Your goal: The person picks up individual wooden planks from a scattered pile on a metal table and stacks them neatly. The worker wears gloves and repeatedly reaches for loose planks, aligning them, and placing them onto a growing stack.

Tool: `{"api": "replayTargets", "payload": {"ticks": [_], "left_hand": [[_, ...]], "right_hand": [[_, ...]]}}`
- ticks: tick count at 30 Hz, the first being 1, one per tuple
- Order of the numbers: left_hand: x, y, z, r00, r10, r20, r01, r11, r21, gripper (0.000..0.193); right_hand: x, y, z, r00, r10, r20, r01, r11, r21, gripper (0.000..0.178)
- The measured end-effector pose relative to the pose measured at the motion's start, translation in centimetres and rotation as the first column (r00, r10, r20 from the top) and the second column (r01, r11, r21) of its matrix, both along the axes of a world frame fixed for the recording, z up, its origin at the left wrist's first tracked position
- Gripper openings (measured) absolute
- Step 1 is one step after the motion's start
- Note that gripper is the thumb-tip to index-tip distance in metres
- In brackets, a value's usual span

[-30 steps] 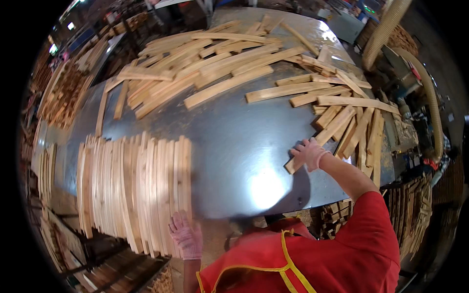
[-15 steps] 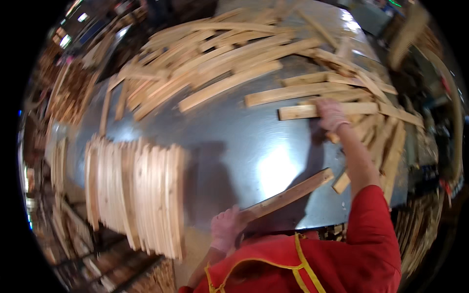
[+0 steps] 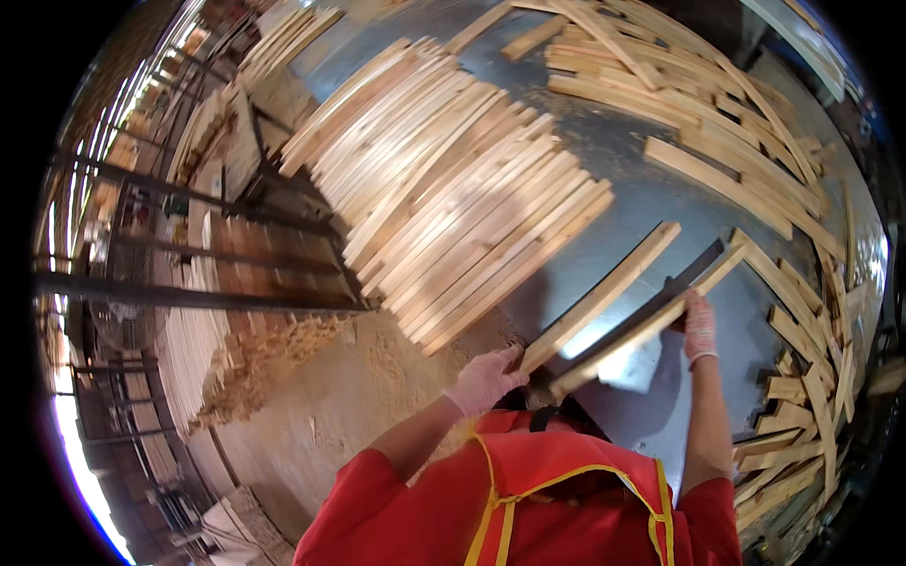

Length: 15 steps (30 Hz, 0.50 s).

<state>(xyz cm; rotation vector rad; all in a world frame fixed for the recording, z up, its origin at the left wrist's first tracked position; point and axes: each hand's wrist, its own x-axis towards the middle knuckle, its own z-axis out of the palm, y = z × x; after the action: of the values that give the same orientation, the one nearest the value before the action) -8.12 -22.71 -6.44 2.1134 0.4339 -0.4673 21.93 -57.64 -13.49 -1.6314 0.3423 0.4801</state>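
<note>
My left hand (image 3: 486, 379), in a pale pink glove, is closed round the near end of a wooden strip (image 3: 604, 294) that slants away to the right. A second wooden strip (image 3: 651, 324) runs beside it with a gap between them. My right hand (image 3: 698, 325), gloved the same way, grips this one along its right side, toward the far end; some of the fingers are hidden behind it. Left of both strips, a row of pale strips (image 3: 453, 179) lies side by side on the metal table (image 3: 604, 141), one of them crossing the others at a slight angle.
Loose strips (image 3: 698, 104) lie jumbled across the table's far right. Another heap of strips (image 3: 797, 415) sits near my right arm. Sawdust (image 3: 368, 363) covers the surface at left, beside dark metal bars (image 3: 208, 292) and stacked boards (image 3: 274, 250).
My view has swung toward the left. My right hand has brought its strip from the right-hand pile back toward my body, beside the strip in my left hand.
</note>
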Motion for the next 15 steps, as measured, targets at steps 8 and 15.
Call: {"api": "replayTargets", "payload": {"ticks": [8,15], "left_hand": [[-7.6,12.7,-1.2,0.812,0.541,0.217,-0.583,0.759,0.291,0.035],[-9.0,16.6,-6.8,0.435,0.765,-0.476,-0.702,-0.044,-0.711,0.026]], "right_hand": [[-8.6,23.9,2.3,0.950,0.300,-0.091,-0.282,0.944,0.171,0.045],[-11.7,26.1,3.3,0.959,0.244,-0.147,-0.215,0.958,0.189,0.051]]}}
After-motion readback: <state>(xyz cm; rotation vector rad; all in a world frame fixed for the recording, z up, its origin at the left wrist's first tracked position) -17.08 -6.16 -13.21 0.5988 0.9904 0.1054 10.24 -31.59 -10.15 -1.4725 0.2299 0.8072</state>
